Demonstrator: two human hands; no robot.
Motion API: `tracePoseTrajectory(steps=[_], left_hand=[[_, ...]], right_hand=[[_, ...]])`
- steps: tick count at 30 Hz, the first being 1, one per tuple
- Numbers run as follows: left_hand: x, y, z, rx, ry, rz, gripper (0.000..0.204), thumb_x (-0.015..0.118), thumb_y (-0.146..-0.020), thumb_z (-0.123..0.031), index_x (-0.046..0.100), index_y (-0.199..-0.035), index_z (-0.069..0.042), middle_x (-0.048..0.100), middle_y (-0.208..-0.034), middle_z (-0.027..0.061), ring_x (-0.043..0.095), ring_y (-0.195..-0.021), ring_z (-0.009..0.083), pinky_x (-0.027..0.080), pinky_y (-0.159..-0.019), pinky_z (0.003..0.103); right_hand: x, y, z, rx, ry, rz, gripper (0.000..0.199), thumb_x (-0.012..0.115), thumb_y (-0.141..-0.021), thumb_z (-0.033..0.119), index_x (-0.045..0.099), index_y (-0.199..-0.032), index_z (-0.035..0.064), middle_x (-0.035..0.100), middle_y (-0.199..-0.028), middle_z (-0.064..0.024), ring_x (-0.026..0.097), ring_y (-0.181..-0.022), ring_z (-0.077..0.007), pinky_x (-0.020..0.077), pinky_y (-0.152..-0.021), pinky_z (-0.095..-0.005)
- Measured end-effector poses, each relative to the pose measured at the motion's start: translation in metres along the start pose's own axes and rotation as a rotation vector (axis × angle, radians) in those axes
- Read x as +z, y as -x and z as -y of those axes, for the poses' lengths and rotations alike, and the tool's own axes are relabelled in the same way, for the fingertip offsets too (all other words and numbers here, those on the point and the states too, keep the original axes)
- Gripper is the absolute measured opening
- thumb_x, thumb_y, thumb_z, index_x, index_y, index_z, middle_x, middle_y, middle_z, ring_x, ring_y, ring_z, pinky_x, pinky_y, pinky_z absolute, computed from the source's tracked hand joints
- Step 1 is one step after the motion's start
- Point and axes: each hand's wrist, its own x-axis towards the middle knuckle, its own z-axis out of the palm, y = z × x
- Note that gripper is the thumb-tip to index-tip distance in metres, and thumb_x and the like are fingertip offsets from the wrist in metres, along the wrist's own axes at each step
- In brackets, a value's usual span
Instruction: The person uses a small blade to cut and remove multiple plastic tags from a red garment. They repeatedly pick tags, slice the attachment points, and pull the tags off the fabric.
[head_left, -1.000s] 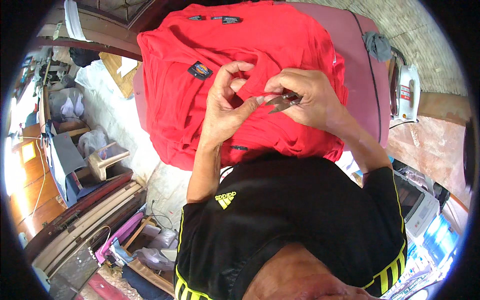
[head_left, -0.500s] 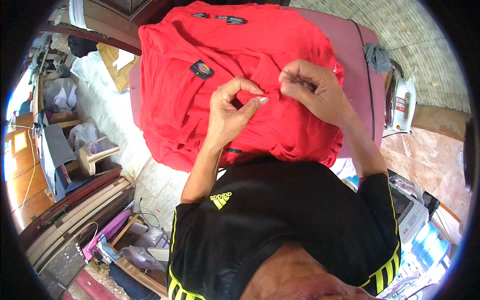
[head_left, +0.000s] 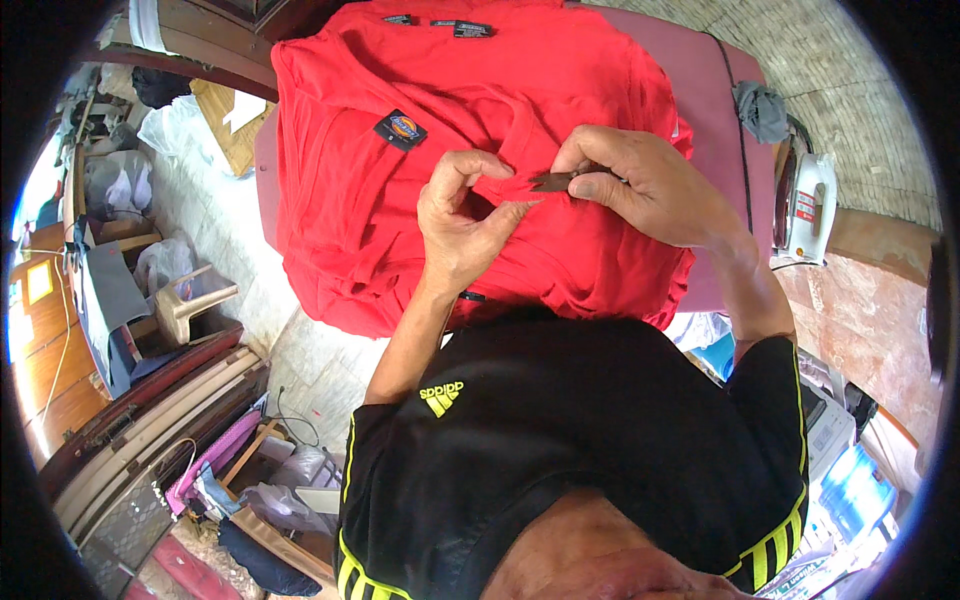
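Several red garments (head_left: 360, 230) lie heaped on a padded pink board (head_left: 715, 130), one showing a dark neck label (head_left: 401, 130). With thumb and forefinger closed, my left hand (head_left: 465, 215) pinches a small fold of the red cloth near the heap's middle. My right hand (head_left: 640, 185) grips small dark metal thread snips (head_left: 553, 182), their tips pointing left at the pinched cloth. Blades and cloth are very close; whether they touch I cannot tell. The snips' rear part is hidden in my palm.
A white iron (head_left: 808, 210) stands beyond the board's right edge, near a grey cloth (head_left: 760, 112) and a black cord (head_left: 735, 100). A beige stool (head_left: 190, 305) and plastic bags (head_left: 165, 265) are on the floor at left. At lower left are stacked wooden lengths (head_left: 170, 425).
My right hand has turned, so the snips now show between its fingers, pointing at the cloth. My left hand stays in nearly the same place, still pinching.
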Motion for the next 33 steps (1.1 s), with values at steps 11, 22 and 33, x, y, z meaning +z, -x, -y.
tracePoseTrajectory(steps=[11, 22, 33], left_hand=[[-0.005, -0.007, 0.004, 0.025, 0.113, 0.078, 0.043, 0.077, -0.072, 0.013, 0.06, -0.109, 0.0, 0.062, -0.108, 0.0066, 0.06, -0.106, 0.0142, 0.048, -0.1, 0.031], [-0.008, -0.01, 0.003, -0.023, 0.106, 0.115, 0.042, 0.079, -0.073, 0.009, 0.061, -0.109, -0.001, 0.063, -0.108, 0.0054, 0.06, -0.107, 0.0134, 0.047, -0.102, 0.031], [-0.008, -0.013, 0.005, -0.064, 0.137, 0.115, 0.04, 0.079, -0.076, 0.008, 0.061, -0.111, -0.001, 0.064, -0.109, 0.0045, 0.06, -0.108, 0.0124, 0.047, -0.101, 0.03]], right_hand=[[-0.007, -0.004, -0.009, -0.059, -0.114, 0.081, 0.011, 0.061, -0.096, 0.013, 0.058, -0.102, 0.0037, 0.065, -0.082, -0.0096, 0.064, -0.078, -0.0216, 0.0476, -0.071, -0.035], [-0.006, -0.006, -0.009, -0.065, -0.072, 0.04, 0.012, 0.062, -0.095, 0.013, 0.059, -0.102, 0.0031, 0.064, -0.084, -0.0107, 0.066, -0.08, -0.0235, 0.0491, -0.073, -0.0354], [0.006, -0.003, -0.005, -0.098, -0.025, -0.077, 0.017, 0.066, -0.093, 0.015, 0.059, -0.104, 0.0048, 0.065, -0.087, -0.0097, 0.066, -0.081, -0.0266, 0.0499, -0.071, -0.0354]])
